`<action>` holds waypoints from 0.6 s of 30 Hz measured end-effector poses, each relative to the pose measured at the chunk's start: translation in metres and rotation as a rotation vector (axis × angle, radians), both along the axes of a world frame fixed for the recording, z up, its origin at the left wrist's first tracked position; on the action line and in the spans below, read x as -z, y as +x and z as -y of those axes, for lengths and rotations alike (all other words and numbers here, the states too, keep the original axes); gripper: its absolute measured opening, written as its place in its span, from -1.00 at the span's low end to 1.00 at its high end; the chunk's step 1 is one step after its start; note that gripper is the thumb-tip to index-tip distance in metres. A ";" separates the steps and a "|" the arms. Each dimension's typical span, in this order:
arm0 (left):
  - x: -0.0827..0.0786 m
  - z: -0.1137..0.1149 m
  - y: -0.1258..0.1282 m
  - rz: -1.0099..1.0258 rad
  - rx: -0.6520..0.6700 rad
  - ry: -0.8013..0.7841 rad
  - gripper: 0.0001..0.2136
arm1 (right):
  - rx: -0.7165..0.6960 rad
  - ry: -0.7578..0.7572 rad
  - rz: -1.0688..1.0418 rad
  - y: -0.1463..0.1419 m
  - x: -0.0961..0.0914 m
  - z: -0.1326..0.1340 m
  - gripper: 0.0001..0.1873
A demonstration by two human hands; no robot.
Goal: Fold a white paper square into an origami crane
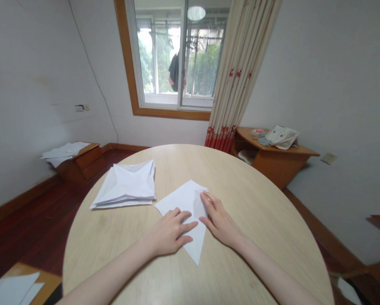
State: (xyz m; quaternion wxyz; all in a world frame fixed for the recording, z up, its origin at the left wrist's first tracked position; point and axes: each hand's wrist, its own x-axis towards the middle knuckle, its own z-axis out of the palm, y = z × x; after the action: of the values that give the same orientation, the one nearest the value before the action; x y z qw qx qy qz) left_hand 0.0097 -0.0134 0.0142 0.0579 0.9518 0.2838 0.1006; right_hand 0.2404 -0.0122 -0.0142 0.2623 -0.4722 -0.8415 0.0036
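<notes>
A white sheet of paper, partly folded, lies on the round wooden table in front of me. Its right side is turned over in a flap, and one corner points toward me. Flat on the paper's lower left part rests my left hand, fingers spread. At the right folded edge, my right hand touches the flap with its fingertips, thumb apart from the fingers. Some of the paper is hidden under both hands.
Left of the paper sits a stack of folded white papers. Behind the table are a low drawer cabinet and, at right, a wooden corner desk bearing a cloth bag. More white sheets lie at lower left.
</notes>
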 end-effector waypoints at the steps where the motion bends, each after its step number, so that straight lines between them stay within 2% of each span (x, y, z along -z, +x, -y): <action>1: -0.001 0.000 -0.001 -0.001 0.003 -0.008 -0.62 | -0.008 -0.013 -0.002 0.000 0.000 0.001 -0.20; 13: 0.009 -0.009 -0.005 0.095 0.006 -0.100 -0.58 | 0.007 0.014 0.016 0.000 0.002 0.000 -0.19; 18: 0.007 -0.008 -0.005 0.064 -0.023 -0.054 -0.57 | 0.006 0.028 0.022 0.000 -0.003 0.002 -0.20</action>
State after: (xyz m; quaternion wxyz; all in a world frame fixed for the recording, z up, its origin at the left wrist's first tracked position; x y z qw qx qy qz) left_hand 0.0048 -0.0049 0.0073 0.0914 0.9429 0.2953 0.1241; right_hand 0.2409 -0.0137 -0.0115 0.2595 -0.4712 -0.8429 -0.0143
